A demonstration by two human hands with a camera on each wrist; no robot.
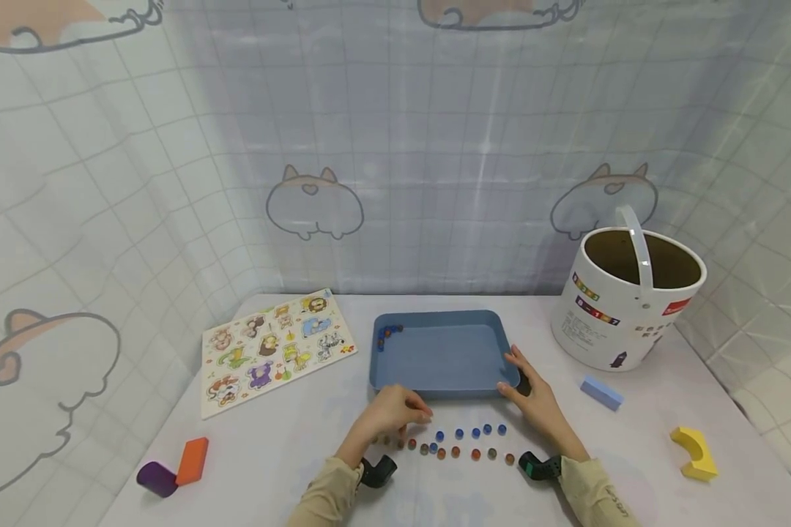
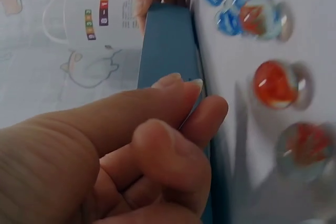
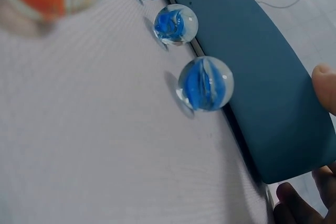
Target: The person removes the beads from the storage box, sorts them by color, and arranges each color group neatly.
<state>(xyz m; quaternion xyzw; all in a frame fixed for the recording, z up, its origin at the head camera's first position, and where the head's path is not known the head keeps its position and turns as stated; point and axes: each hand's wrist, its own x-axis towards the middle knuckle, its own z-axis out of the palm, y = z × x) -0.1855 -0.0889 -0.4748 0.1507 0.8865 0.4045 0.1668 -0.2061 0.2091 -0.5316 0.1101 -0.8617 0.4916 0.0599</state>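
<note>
A blue tray [image 1: 442,359] lies on the table with several small marbles [image 1: 387,333] in its far left corner. My right hand [image 1: 539,402] grips the tray's near right corner; in the right wrist view the thumb [image 3: 325,88] is on one side and fingers below. Over the left part of the loose marbles, by the tray's near edge, hovers my left hand [image 1: 392,416]. Its fingers are bent and the tips come together; whether a marble hides between them I cannot tell. Blue marbles [image 3: 206,83] and orange-red marbles [image 2: 275,84] lie loosely in rows before the tray.
An animal picture board [image 1: 273,351] lies left of the tray. At the right stands a white bucket [image 1: 587,322] with its handle up. Nearby are a light blue block [image 1: 602,393], a yellow arch block [image 1: 695,454], an orange block [image 1: 192,460] and a purple cylinder [image 1: 157,479].
</note>
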